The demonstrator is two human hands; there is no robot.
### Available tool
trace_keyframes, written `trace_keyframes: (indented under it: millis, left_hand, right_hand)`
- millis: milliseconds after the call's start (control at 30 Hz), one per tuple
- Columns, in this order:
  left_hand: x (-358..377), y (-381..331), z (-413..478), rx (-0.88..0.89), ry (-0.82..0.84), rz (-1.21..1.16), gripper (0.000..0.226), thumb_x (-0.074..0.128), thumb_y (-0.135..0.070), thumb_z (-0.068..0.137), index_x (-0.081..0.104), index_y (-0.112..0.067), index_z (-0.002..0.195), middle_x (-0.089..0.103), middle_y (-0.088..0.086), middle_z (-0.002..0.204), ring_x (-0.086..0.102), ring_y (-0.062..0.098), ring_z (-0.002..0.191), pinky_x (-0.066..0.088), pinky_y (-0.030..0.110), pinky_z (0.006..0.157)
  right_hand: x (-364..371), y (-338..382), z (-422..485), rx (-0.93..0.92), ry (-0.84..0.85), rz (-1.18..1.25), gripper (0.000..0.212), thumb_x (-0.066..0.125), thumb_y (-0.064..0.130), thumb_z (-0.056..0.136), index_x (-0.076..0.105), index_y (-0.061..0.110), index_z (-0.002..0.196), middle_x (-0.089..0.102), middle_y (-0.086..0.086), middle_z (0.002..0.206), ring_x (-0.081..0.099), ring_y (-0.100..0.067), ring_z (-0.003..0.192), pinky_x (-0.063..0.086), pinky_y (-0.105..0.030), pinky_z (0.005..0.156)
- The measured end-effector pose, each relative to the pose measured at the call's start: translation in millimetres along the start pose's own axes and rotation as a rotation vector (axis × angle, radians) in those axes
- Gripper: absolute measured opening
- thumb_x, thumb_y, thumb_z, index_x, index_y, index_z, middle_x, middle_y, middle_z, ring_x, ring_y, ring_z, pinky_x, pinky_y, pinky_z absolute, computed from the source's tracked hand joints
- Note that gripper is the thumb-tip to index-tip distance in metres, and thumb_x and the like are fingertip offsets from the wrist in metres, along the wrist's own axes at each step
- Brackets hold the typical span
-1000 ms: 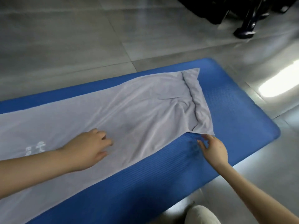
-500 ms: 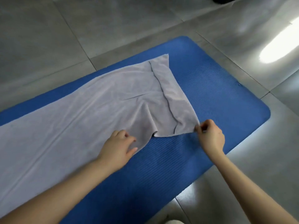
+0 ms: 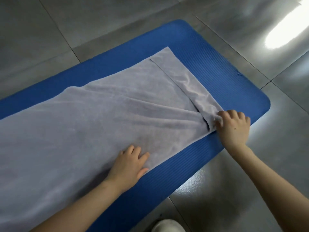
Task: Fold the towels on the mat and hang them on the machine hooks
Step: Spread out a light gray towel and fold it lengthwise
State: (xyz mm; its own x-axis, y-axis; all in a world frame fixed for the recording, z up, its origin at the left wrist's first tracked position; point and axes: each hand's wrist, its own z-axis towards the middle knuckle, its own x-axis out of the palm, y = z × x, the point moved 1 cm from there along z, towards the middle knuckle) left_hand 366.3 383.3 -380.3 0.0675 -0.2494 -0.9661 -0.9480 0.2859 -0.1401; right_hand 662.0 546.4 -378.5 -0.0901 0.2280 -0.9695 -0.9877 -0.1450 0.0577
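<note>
A long grey towel (image 3: 93,124) lies spread along a blue mat (image 3: 215,76) on the floor. Its right end is folded back on itself in a narrow strip. My right hand (image 3: 234,128) grips the near right corner of that folded strip, fingers curled into the cloth. My left hand (image 3: 130,164) rests flat on the towel near its front edge, fingers straight. The towel's left end runs out of view. No machine hooks are in view.
Grey floor tiles (image 3: 83,22) surround the mat, with a bright light reflection (image 3: 284,29) at the upper right. A white shoe tip (image 3: 167,226) shows at the bottom edge, just off the mat's near side.
My right hand has pulled the folded corner to the right, flattening the towel's near edge. My left hand moved from the edge to press flat on the towel. The camera tilted down.
</note>
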Motion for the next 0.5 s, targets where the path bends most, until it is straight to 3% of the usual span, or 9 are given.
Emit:
trace_keyframes:
  millis: [67, 167, 333, 400, 467, 500]
  left_hand:
    - [2.7, -8.5, -7.6, -0.001, -0.027, -0.011, 0.046, 0.083, -0.043, 0.057, 0.069, -0.016, 0.092, 0.056, 0.003, 0.074, 0.055, 0.021, 0.064, 0.047, 0.029, 0.045]
    - [6.3, -19.8, -16.8, -0.022, 0.037, 0.017, 0.038, 0.085, -0.040, 0.057, 0.068, -0.018, 0.084, 0.058, 0.001, 0.070, 0.055, 0.018, 0.060, 0.044, 0.027, 0.043]
    - [12.8, -25.5, -16.7, -0.041, 0.104, 0.010, 0.050, 0.087, -0.003, 0.029, 0.064, -0.015, 0.072, 0.054, 0.001, 0.060, 0.052, 0.015, 0.051, 0.043, 0.022, 0.038]
    - [6.2, -33.9, -15.8, -0.046, 0.145, -0.040, 0.051, 0.087, -0.002, 0.025, 0.060, -0.018, 0.065, 0.053, -0.002, 0.056, 0.051, 0.012, 0.047, 0.038, 0.020, 0.037]
    - [-3.2, -41.4, -17.0, -0.010, 0.194, -0.069, 0.035, 0.084, -0.009, 0.054, 0.057, -0.018, 0.075, 0.057, -0.001, 0.070, 0.056, 0.014, 0.061, 0.040, 0.023, 0.048]
    - [-0.5, -40.8, -19.3, -0.023, 0.237, -0.079, 0.019, 0.071, -0.012, 0.074, 0.056, -0.017, 0.084, 0.057, 0.001, 0.083, 0.057, 0.017, 0.074, 0.041, 0.026, 0.057]
  right_hand:
    - [-2.1, 20.9, -22.1, -0.249, -0.042, 0.098, 0.014, 0.058, 0.024, 0.081, 0.066, 0.013, 0.083, 0.063, -0.006, 0.086, 0.054, -0.032, 0.078, 0.032, -0.036, 0.071]
    - [4.2, 45.8, -51.9, -0.594, 0.074, 0.161, 0.024, 0.052, 0.035, 0.088, 0.070, 0.021, 0.094, 0.064, 0.000, 0.095, 0.056, -0.026, 0.086, 0.035, -0.036, 0.080]
    - [17.3, 49.0, -52.7, -0.660, 0.096, 0.197, 0.022, 0.052, 0.033, 0.089, 0.072, 0.024, 0.089, 0.062, 0.001, 0.086, 0.058, -0.022, 0.075, 0.034, -0.032, 0.078]
    - [14.3, 48.0, -49.7, -0.686, 0.082, 0.202, 0.020, 0.053, 0.029, 0.089, 0.072, 0.023, 0.086, 0.061, 0.002, 0.081, 0.056, -0.021, 0.071, 0.033, -0.032, 0.077]
    - [10.1, 47.8, -50.3, -0.736, 0.101, 0.200, 0.022, 0.050, 0.029, 0.090, 0.070, 0.022, 0.084, 0.059, 0.003, 0.078, 0.055, -0.021, 0.070, 0.034, -0.033, 0.077]
    - [7.6, 47.0, -51.6, -0.762, 0.131, 0.202, 0.023, 0.049, 0.029, 0.091, 0.069, 0.022, 0.084, 0.059, 0.004, 0.078, 0.055, -0.021, 0.069, 0.034, -0.033, 0.077]
